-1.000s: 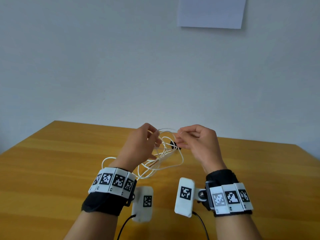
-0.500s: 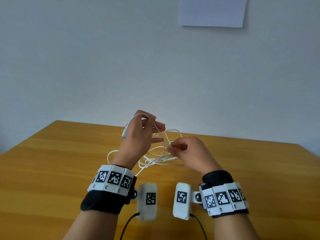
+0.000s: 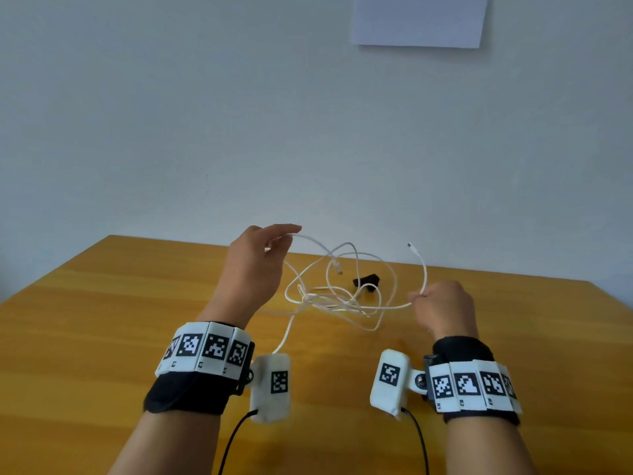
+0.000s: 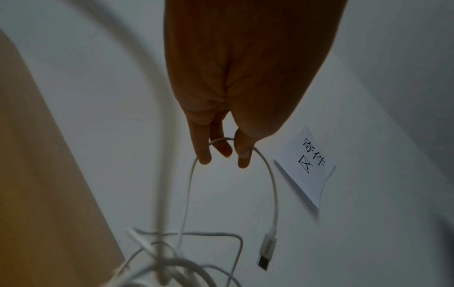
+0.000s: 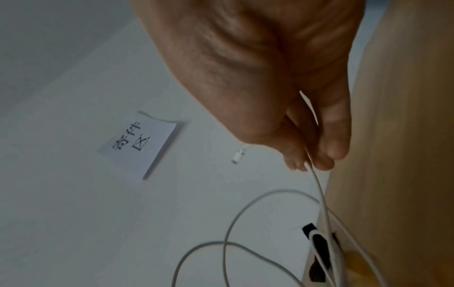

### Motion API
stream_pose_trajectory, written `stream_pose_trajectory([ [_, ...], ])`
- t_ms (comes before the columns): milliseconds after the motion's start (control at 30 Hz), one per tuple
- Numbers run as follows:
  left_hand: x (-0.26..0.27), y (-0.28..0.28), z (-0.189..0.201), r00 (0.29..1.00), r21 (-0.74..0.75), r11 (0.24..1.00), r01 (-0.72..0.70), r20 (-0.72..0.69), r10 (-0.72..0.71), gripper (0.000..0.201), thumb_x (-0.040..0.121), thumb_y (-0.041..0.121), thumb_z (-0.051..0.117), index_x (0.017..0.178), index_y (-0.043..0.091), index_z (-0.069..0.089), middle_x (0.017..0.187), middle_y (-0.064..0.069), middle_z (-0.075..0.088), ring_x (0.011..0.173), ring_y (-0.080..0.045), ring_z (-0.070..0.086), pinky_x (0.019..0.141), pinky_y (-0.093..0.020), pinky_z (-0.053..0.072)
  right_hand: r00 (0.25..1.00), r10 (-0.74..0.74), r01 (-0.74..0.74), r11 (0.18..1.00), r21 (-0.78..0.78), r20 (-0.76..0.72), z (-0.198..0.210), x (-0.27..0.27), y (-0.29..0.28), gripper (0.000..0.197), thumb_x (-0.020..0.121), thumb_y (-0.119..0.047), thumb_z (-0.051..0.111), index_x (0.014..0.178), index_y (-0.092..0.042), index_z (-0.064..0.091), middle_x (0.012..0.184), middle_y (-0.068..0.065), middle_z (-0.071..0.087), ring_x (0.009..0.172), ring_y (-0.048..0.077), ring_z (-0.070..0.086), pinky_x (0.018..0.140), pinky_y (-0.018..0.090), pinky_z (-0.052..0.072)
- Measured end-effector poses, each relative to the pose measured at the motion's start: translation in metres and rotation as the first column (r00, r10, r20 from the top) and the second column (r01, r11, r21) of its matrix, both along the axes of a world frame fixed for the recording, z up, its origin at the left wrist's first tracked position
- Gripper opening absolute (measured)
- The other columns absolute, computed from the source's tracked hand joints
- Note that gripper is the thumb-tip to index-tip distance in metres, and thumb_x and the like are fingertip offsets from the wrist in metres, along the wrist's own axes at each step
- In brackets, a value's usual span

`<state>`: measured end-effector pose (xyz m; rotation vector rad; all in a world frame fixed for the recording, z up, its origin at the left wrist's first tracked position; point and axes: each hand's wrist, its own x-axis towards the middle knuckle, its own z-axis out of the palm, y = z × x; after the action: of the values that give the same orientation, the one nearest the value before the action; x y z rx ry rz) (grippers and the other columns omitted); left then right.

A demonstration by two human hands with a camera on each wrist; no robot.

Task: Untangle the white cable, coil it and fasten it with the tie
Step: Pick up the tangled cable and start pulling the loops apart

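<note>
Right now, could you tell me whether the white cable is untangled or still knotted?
Still knotted: the cable bunches in crossing loops between the left hand and right hand.

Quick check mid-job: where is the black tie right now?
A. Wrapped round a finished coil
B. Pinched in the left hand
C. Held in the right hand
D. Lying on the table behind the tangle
D: the black tie lies on the wooden table behind the tangled white cable; the left hand and right hand hold only cable.

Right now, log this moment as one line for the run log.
stage: untangling | left hand: pinches white cable, raised | right hand: grips cable near one plug | knot: mid-span above table | tie: on table, untouched
</note>
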<state>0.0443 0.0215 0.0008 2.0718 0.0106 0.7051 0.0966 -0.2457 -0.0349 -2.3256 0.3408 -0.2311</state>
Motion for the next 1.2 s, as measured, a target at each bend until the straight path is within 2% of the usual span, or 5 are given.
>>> stream_pose_trajectory([
  [233, -0.003, -0.012, 0.005, 0.997, 0.053, 0.998, 0.047, -0.06, -0.043, 0.027, 0.104, 0.03, 0.055, 0.125, 0.033, 0.072, 0.108, 0.001, 0.062, 0.091, 0.004, 0.055, 0.072, -0.002, 0.036, 0.996, 0.084, -0.085, 0.993, 0.08, 0.015, 0.004, -0.004, 0.009, 0.027, 0.099, -0.026, 0.065, 0.08, -0.009, 0.075, 0.078, 0.009, 0.076, 0.072, 0.029, 0.075, 0.078, 0.045, 0.064],
  [467, -0.003, -0.024, 0.003, 0.986, 0.006, 0.991, 0.136, -0.102, -0.135, 0.031, 0.106, 0.033, 0.048, 0.122, 0.021, 0.071, 0.093, 0.006, 0.071, 0.088, -0.011, 0.067, 0.077, -0.03, 0.054, 0.949, 0.212, -0.253, 0.954, 0.162, 0.234, 0.03, -0.019, 0.035, 0.031, 0.096, -0.019, 0.064, 0.127, -0.014, 0.063, 0.088, 0.004, 0.078, 0.073, 0.02, 0.076, 0.075, 0.038, 0.063],
  [633, 0.001, -0.03, 0.0, 0.969, -0.201, 0.955, 0.217, -0.072, -0.235, 0.032, 0.109, 0.026, 0.04, 0.113, 0.016, 0.071, 0.095, -0.002, 0.073, 0.094, -0.02, 0.072, 0.091, -0.039, 0.06, 0.799, 0.565, -0.594, 0.795, 0.123, 0.207, 0.036, -0.03, 0.06, 0.024, 0.091, -0.012, 0.073, 0.112, -0.024, 0.071, 0.1, -0.011, 0.078, 0.089, 0.0, 0.074, 0.091, 0.032, 0.061],
  [967, -0.001, -0.037, 0.009, 0.903, -0.623, 0.67, 0.404, 0.153, -0.402, 0.034, 0.113, 0.013, 0.03, 0.12, 0.0, 0.061, 0.106, -0.026, 0.074, 0.109, -0.03, 0.074, 0.094, -0.038, 0.06, 0.719, 0.688, -0.691, 0.723, -0.014, 0.096, 0.011, -0.021, 0.077, 0.018, 0.092, -0.025, 0.075, 0.109, -0.028, 0.068, 0.107, -0.013, 0.077, 0.102, -0.001, 0.071, 0.1, 0.032, 0.055],
  [1200, -0.002, -0.033, 0.007, 0.939, -0.445, 0.829, 0.337, 0.1, -0.328, 0.03, 0.112, 0.018, 0.034, 0.117, 0.006, 0.061, 0.07, 0.002, 0.063, 0.078, -0.023, 0.072, 0.087, -0.046, 0.061, 0.797, 0.557, -0.583, 0.811, 0.053, 0.233, 0.011, -0.019, 0.07, 0.016, 0.1, -0.009, 0.064, 0.088, -0.011, 0.073, 0.081, 0.002, 0.077, 0.066, 0.01, 0.075, 0.06, 0.027, 0.061],
])
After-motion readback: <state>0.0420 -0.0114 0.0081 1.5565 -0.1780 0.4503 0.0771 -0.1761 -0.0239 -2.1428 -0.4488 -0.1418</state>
